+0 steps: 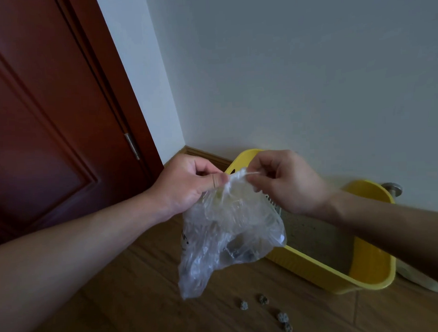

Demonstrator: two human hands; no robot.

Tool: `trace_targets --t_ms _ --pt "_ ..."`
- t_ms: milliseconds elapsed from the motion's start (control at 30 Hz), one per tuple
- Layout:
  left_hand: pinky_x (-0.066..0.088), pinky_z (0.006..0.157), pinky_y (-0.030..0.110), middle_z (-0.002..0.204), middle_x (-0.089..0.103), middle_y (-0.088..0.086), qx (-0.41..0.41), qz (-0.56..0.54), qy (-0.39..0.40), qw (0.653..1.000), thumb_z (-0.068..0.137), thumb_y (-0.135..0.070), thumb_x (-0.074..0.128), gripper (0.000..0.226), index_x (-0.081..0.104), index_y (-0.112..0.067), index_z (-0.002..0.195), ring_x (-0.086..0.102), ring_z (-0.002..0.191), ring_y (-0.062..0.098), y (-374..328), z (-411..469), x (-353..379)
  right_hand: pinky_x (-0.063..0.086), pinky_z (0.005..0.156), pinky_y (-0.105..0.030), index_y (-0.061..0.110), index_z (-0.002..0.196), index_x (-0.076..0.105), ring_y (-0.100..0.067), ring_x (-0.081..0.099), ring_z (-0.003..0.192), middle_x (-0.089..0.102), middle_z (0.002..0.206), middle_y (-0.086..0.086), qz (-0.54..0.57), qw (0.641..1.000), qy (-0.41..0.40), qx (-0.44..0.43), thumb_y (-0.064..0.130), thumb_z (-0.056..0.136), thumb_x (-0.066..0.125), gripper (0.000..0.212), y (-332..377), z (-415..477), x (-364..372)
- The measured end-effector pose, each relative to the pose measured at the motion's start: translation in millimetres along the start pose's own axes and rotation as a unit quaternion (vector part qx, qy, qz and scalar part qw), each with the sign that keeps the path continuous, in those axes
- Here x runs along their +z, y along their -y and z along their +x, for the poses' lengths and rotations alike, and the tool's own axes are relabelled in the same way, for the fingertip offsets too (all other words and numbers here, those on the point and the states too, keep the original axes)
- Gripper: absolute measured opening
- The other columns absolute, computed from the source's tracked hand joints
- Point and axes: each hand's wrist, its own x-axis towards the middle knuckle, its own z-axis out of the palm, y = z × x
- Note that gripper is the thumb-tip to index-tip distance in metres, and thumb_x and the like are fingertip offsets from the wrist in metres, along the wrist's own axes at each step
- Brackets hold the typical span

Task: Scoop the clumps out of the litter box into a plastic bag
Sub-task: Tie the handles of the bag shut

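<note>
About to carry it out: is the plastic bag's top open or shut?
Gathered shut: the left hand and right hand pinch the bunched, twisted mouth of the plastic bag. Knotted or not, cannot tell.

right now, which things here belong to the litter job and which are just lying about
Job: clear plastic bag, pinched at its top by left hand and right hand; yellow litter box; loose clumps on the floor.
Just there: wooden door; metal door stop.

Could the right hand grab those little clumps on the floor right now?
Probably not yet: the right hand and left hand both pinch the top of the bag. Nothing covers the clumps.
</note>
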Motion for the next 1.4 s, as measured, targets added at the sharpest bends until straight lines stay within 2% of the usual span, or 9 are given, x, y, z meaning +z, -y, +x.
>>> trace_targets --t_ms 133,233,400,633,867,1067,1200,1267,1400 --pt "0.050 0.062 0.028 0.069 0.072 0.006 0.036 0.074 -0.064 0.995 0.077 -0.019 0.081 0.009 0.076 -0.015 0.071 0.062 0.064 0.010 18.5 11.4 -16.3 0.042 0.055 -0.027 0.023 0.066 0.062 -0.003 0.051 0.054 0.060 0.059 0.007 -0.041 0.999 -0.013 0.029 0.014 0.083 0.068 0.020 -16.1 4.4 -5.9" --pt "0.042 0.053 0.015 0.058 0.063 -0.008 0.056 0.171 -0.101 0.978 0.081 -0.023 0.079 0.018 0.071 -0.016 0.066 0.054 0.053 0.000 35.9 16.9 -27.7 0.036 0.052 -0.025 0.025 0.063 0.058 0.000 0.048 0.052 0.055 0.057 0.011 -0.090 0.994 -0.020 0.058 0.011 0.084 0.067 0.026 -32.0 5.2 -12.4" --pt "0.032 0.048 0.024 0.060 0.056 -0.004 0.024 0.314 -0.091 0.945 0.088 -0.031 0.071 0.029 0.060 -0.018 0.065 0.049 0.054 0.009 68.4 18.2 -27.1 0.031 0.048 -0.022 0.014 0.077 0.066 -0.002 0.046 0.056 0.056 0.064 0.007 -0.188 0.978 0.018 0.084 0.011 0.090 0.061 0.013 -64.0 8.9 -12.0" --pt "0.035 0.052 0.029 0.067 0.059 0.002 -0.064 0.357 -0.082 0.928 0.091 -0.029 0.066 0.032 0.058 -0.016 0.063 0.055 0.064 0.020 95.1 13.2 -50.1 0.033 0.053 -0.028 0.018 0.081 0.062 -0.018 0.052 0.066 0.060 0.074 -0.003 -0.278 0.950 0.050 0.136 0.014 0.092 0.057 0.013 -103.7 3.8 -27.8" --pt "0.033 0.053 0.028 0.068 0.057 0.001 -0.073 0.350 -0.080 0.930 0.094 -0.026 0.062 0.033 0.055 -0.018 0.063 0.051 0.065 0.016 100.5 13.2 -53.7 0.032 0.052 -0.028 0.015 0.086 0.064 -0.016 0.049 0.065 0.059 0.075 -0.003 -0.291 0.944 0.045 0.146 0.015 0.093 0.055 0.011 -107.2 3.8 -34.0" --pt "0.048 0.062 0.036 0.071 0.066 0.007 -0.062 0.263 -0.101 0.958 0.090 -0.025 0.069 0.023 0.066 -0.018 0.068 0.062 0.070 0.024 107.3 6.6 -55.6 0.039 0.054 -0.029 0.016 0.086 0.062 -0.014 0.052 0.064 0.062 0.078 -0.005 -0.208 0.966 0.028 0.153 0.015 0.094 0.054 0.012 -105.3 -5.6 -33.7" --pt "0.053 0.072 0.041 0.074 0.070 0.007 -0.069 0.157 -0.097 0.980 0.088 -0.018 0.070 0.014 0.069 -0.018 0.074 0.062 0.071 0.019 90.1 10.2 -51.3 0.056 0.067 -0.040 0.008 0.093 0.059 -0.023 0.065 0.072 0.070 0.087 -0.013 0.027 0.975 0.004 0.222 0.016 0.099 0.052 0.012 -91.3 -5.6 -38.6" --pt "0.053 0.075 0.039 0.078 0.072 0.008 -0.076 0.088 -0.093 0.989 0.089 -0.016 0.068 0.010 0.071 -0.016 0.080 0.064 0.074 0.019 76.4 12.8 -46.5 0.058 0.068 -0.037 0.005 0.097 0.055 -0.025 0.066 0.073 0.071 0.089 -0.017 0.134 0.960 0.004 0.245 0.015 0.101 0.051 0.012 -79.0 -5.4 -37.9" --pt "0.051 0.082 0.039 0.084 0.070 0.012 -0.071 -0.036 -0.070 0.994 0.092 -0.010 0.062 0.012 0.069 -0.009 0.082 0.064 0.086 0.026 48.3 15.7 -31.7 0.058 0.071 -0.033 0.007 0.096 0.055 -0.024 0.064 0.075 0.066 0.085 -0.018 0.226 0.944 -0.001 0.240 0.018 0.100 0.054 0.012 -61.2 -3.9 -30.5"
